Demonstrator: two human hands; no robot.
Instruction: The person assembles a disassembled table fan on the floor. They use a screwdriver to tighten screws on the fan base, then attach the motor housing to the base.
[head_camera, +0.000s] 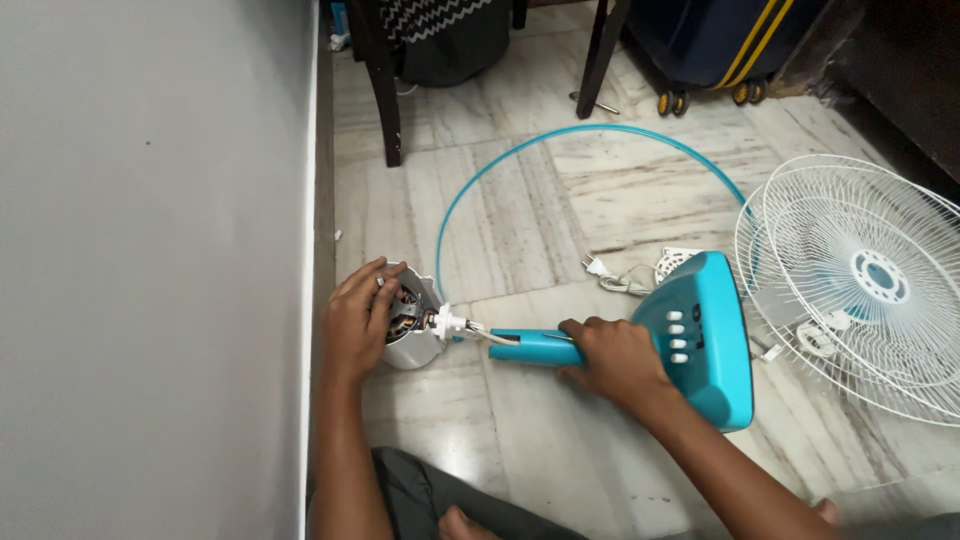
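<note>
The fan motor (408, 325) lies on the marble floor (560, 440), close against the grey wall (150, 270), its open housing showing copper windings inside. The left hand (358, 318) is cupped over its top, fingers curled round the white casing. From the motor a short white neck joint (448, 322) and a few loose wires run into the teal stand neck (535, 347), which lies flat and joins the teal base (712, 335) with its row of white buttons. The right hand (612, 358) is closed around that neck just where it meets the base.

Beyond them a thin teal ring (560, 135) lies on the floor, arcing around the base. A white power cord and plug (612, 278) are bunched just behind the base. To the right, two white wire fan guards (860, 280) lie stacked, slightly offset. Farther back stand dark chair legs (385, 90) and a dark blue suitcase (720, 40) on yellow wheels, with a screwdriver (595, 103) on the floor near it.
</note>
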